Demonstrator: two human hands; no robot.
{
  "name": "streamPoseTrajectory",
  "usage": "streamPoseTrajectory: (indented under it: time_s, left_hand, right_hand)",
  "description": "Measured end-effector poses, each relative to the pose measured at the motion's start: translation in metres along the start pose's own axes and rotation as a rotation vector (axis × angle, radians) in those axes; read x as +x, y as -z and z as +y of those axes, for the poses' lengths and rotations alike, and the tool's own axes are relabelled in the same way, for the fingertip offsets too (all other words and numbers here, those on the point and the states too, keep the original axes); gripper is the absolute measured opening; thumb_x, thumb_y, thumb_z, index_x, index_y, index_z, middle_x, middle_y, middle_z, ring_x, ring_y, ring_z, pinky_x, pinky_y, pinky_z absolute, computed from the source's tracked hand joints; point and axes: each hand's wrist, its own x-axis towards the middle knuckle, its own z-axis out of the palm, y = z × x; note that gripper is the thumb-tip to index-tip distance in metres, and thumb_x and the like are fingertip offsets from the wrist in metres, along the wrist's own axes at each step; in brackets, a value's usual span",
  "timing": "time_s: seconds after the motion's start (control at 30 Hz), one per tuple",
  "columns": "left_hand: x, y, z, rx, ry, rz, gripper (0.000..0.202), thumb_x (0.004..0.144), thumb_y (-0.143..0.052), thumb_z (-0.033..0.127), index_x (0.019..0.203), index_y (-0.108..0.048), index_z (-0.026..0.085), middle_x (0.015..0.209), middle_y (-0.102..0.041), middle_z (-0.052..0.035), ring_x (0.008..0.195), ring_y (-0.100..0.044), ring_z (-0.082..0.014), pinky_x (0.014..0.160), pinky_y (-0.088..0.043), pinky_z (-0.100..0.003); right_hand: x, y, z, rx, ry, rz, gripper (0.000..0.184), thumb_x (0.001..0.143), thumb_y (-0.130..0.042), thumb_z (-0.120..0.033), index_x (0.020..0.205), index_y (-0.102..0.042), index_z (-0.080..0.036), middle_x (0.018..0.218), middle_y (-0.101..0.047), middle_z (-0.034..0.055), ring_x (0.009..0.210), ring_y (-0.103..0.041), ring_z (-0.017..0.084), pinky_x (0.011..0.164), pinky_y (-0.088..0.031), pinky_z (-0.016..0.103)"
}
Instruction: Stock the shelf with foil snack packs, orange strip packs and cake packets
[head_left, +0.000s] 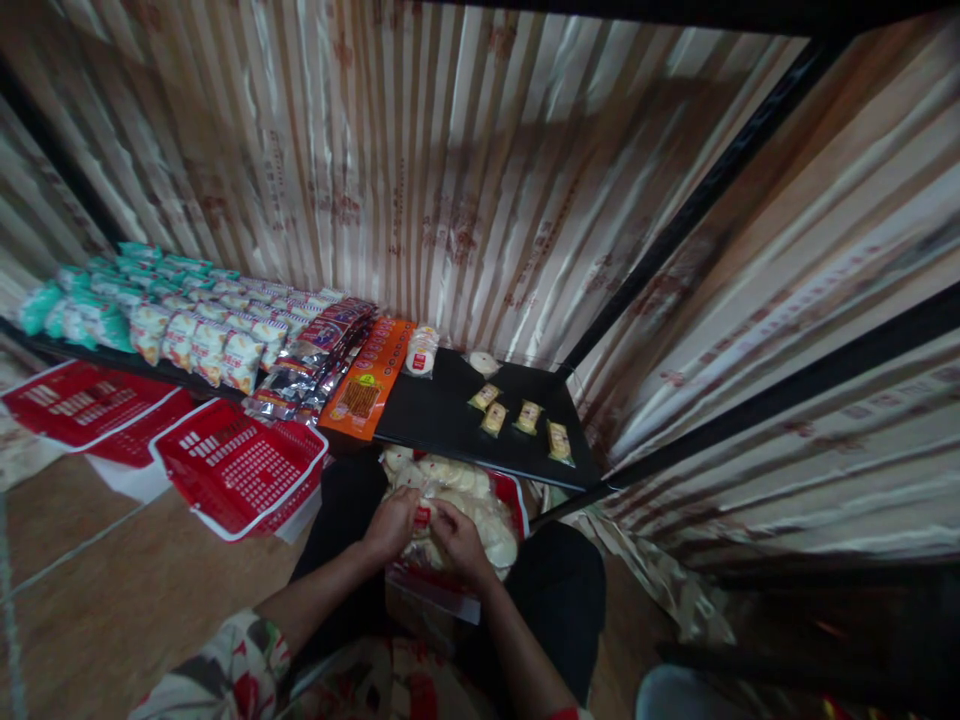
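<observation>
Both hands meet over a red basket [514, 492] between the knees. It is heaped with clear packets of round, pale crackers [495, 530]. My left hand [393, 524] is closed on the left side of a small cracker packet [423, 516] with a red label. On the same packet's right side, the fingers of my right hand [459, 538] are pinched together. Most of the held packet is hidden by the fingers. Just beyond the basket is a black shelf [442, 415], where a similar red-labelled cracker packet [422, 352] lies beside an orange packet [367, 385].
Several small yellow packets [528, 417] and a pale round packet [483, 363] lie on the shelf. Silver-and-red packets [322, 350], white bags [210, 345] and green bags [97, 310] line its left. Red baskets [247, 465] stand on the floor. Black posts [675, 210] and curtains surround it.
</observation>
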Motion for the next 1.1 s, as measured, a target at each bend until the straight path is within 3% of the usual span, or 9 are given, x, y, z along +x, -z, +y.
streamPoseTrajectory:
  time_s: [0.2, 0.37, 0.47, 0.6, 0.77, 0.93, 1.1]
  left_hand:
    - [0.011, 0.008, -0.001, -0.197, 0.042, 0.107, 0.032, 0.086, -0.031, 0.023, 0.100, -0.060, 0.016, 0.100, -0.064, -0.0088, 0.095, -0.058, -0.0179, 0.088, -0.042, -0.029]
    - [0.020, 0.003, -0.008, -0.461, 0.189, 0.174, 0.029, 0.082, -0.042, 0.027, 0.104, -0.058, 0.016, 0.094, -0.066, -0.0065, 0.085, -0.061, -0.0164, 0.080, -0.046, -0.026]
    - [0.022, -0.002, -0.012, -0.606, 0.258, 0.177, 0.031, 0.080, -0.046, 0.028, 0.106, -0.056, 0.015, 0.088, -0.067, -0.0046, 0.080, -0.062, -0.0155, 0.073, -0.047, -0.025]
    - [0.020, -0.004, -0.013, -0.664, 0.244, 0.165, 0.024, 0.078, -0.049, 0.029, 0.094, -0.062, 0.016, 0.080, -0.067, -0.0018, 0.075, -0.061, -0.0150, 0.069, -0.046, -0.023]
    - [0.017, 0.000, -0.006, -0.942, 0.341, 0.194, 0.024, 0.074, -0.056, 0.028, 0.092, -0.061, 0.013, 0.077, -0.066, -0.0022, 0.069, -0.060, -0.0138, 0.063, -0.046, -0.022]
    - [0.020, 0.001, 0.003, -1.289, 0.470, 0.271, 0.034, 0.066, -0.068, 0.026, 0.096, -0.054, 0.014, 0.078, -0.066, -0.0018, 0.063, -0.061, -0.0115, 0.057, -0.047, -0.021]
    - [0.021, 0.000, 0.008, -1.430, 0.466, 0.293, 0.039, 0.061, -0.072, 0.030, 0.090, -0.052, 0.015, 0.073, -0.063, 0.0004, 0.059, -0.059, -0.0095, 0.057, -0.047, -0.020]
  right_hand:
    - [0.011, -0.004, -0.002, 0.227, -0.020, 0.028, 0.034, 0.069, -0.064, -0.044, 0.093, -0.066, -0.020, 0.090, -0.070, 0.0058, 0.085, -0.063, 0.022, 0.080, -0.049, 0.036]
    - [0.016, -0.005, -0.004, 0.302, -0.067, 0.048, 0.035, 0.065, -0.066, -0.047, 0.088, -0.067, -0.020, 0.081, -0.070, 0.0050, 0.073, -0.063, 0.020, 0.071, -0.050, 0.034]
    - [0.017, -0.006, -0.010, 0.351, -0.105, 0.135, 0.037, 0.061, -0.069, -0.047, 0.085, -0.066, -0.019, 0.078, -0.070, 0.0044, 0.071, -0.063, 0.020, 0.071, -0.049, 0.034]
    - [0.018, -0.009, -0.023, 0.413, -0.180, 0.319, 0.041, 0.054, -0.071, -0.047, 0.082, -0.064, -0.018, 0.070, -0.069, 0.0019, 0.064, -0.062, 0.018, 0.064, -0.049, 0.030]
    - [0.019, -0.012, -0.028, 0.449, -0.223, 0.383, 0.040, 0.051, -0.074, -0.045, 0.077, -0.062, -0.017, 0.068, -0.067, 0.0012, 0.058, -0.060, 0.015, 0.055, -0.048, 0.025]
    - [0.018, -0.020, -0.023, 0.541, -0.240, 0.435, 0.035, 0.056, -0.073, -0.044, 0.075, -0.058, -0.018, 0.070, -0.065, -0.0003, 0.064, -0.062, 0.014, 0.059, -0.052, 0.024]
    - [0.020, -0.031, -0.029, 0.693, -0.262, 0.479, 0.037, 0.054, -0.076, -0.036, 0.080, -0.055, -0.019, 0.075, -0.064, -0.0013, 0.070, -0.063, 0.014, 0.068, -0.055, 0.026]
